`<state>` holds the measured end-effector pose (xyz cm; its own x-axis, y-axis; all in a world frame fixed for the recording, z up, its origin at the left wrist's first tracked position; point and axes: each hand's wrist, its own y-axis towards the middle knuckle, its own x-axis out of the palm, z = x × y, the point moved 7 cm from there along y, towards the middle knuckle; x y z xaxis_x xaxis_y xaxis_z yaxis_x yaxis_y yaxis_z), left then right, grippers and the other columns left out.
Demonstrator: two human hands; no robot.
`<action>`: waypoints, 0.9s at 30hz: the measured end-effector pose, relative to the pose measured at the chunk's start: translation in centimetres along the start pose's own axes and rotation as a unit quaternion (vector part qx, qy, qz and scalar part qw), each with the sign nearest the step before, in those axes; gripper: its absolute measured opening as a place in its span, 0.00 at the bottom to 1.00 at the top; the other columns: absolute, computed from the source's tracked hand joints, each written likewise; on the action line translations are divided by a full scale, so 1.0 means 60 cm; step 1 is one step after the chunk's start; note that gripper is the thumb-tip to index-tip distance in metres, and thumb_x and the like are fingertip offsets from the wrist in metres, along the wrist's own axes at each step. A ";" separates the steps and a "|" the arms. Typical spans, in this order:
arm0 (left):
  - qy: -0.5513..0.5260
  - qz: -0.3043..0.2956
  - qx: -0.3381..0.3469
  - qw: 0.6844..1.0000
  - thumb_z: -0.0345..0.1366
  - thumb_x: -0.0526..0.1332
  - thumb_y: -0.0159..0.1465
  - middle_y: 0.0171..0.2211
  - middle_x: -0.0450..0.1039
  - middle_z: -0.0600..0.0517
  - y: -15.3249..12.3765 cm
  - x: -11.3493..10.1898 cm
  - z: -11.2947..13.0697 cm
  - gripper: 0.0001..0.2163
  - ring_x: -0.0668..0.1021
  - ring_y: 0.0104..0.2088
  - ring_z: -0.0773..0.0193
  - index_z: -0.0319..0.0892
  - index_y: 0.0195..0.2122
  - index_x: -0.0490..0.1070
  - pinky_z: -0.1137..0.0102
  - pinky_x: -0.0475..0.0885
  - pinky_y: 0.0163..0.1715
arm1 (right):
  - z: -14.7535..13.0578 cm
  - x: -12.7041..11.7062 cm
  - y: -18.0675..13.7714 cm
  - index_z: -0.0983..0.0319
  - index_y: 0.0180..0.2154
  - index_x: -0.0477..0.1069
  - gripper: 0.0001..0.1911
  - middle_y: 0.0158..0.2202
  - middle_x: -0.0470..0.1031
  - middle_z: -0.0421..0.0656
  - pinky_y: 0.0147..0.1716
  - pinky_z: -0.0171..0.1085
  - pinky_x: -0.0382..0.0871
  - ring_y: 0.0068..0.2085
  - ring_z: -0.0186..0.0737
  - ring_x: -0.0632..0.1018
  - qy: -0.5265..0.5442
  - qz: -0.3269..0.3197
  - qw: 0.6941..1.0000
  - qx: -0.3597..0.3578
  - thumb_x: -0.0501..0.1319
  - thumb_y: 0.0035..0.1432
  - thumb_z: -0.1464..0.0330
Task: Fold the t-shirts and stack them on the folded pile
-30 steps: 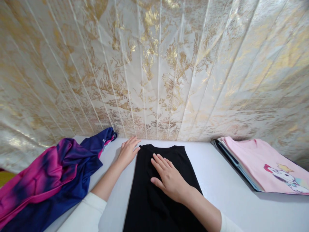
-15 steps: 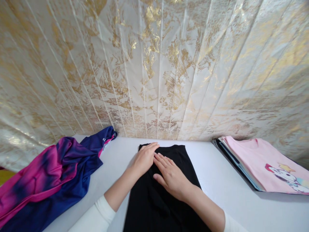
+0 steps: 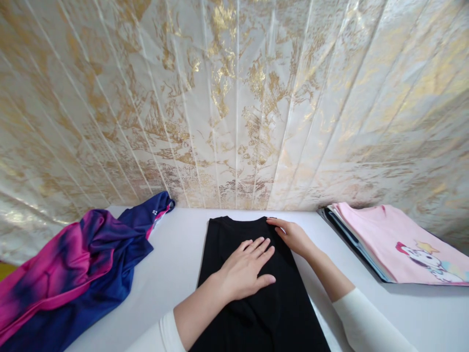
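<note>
A black garment [image 3: 293, 303], apparently a folded T-shirt with a neckline at its far end, lies on the white table surface. My left hand [image 3: 245, 269] rests palm down on its middle, fingers spread and thumb out to the right. At the far right corner, beside the neckline, is my right hand [image 3: 293, 237]. Its fingers stretch along the shirt's edge and touch the cloth; some fingers are hidden behind the others. Soft wrinkles show in the black fabric just below my left hand.
To the left lies a crumpled navy and pink garment [image 3: 95, 254]. On the right sits a stack of folded clothes, topped by a pink shirt [image 3: 373, 234] with a cartoon print. Behind the white table [image 3: 183, 244] hangs a shiny white-and-gold patterned sheet [image 3: 234, 107].
My hands have moved apart from the far left of the neckline. The left came back toward me onto the shirt's middle; the right shifted to the far right corner. The neckline now shows.
</note>
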<state>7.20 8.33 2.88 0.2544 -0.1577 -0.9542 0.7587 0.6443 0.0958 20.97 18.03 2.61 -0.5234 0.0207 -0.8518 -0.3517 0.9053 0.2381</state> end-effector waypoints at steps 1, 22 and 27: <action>0.002 -0.001 -0.004 1.000 0.52 0.47 0.69 0.67 0.44 0.45 -0.001 0.001 0.000 0.29 0.48 0.67 0.55 0.42 0.66 0.49 0.57 0.48 0.62 | -0.001 0.004 -0.001 0.58 0.51 0.72 0.23 0.55 0.73 0.42 0.57 0.43 0.64 0.55 0.41 0.73 -0.010 0.001 1.000 -0.008 0.51 0.56 0.76; 0.021 -0.004 -0.029 0.999 0.53 0.47 0.69 0.67 0.43 0.46 -0.006 -0.017 -0.017 0.30 0.48 0.67 0.59 0.41 0.67 0.46 0.59 0.47 0.63 | 0.047 -0.034 -0.001 0.63 0.54 0.65 0.20 0.52 0.73 0.50 0.51 0.47 0.67 0.52 0.47 0.73 -0.052 0.190 0.980 -0.007 0.48 0.61 0.70; 0.080 0.010 -0.145 0.986 0.52 0.45 0.70 0.67 0.39 0.44 -0.024 -0.053 -0.089 0.31 0.46 0.67 0.57 0.36 0.67 0.45 0.58 0.46 0.63 | 0.040 -0.040 -0.012 0.63 0.59 0.62 0.24 0.52 0.74 0.51 0.49 0.51 0.67 0.49 0.52 0.76 -0.075 0.151 0.982 0.080 0.48 0.62 0.67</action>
<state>2.08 11.93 4.28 0.1526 -0.0385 -0.9875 0.5454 0.8366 0.0517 24.33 18.34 3.35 -0.4599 0.3506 -0.8158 -0.0654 0.9029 0.4249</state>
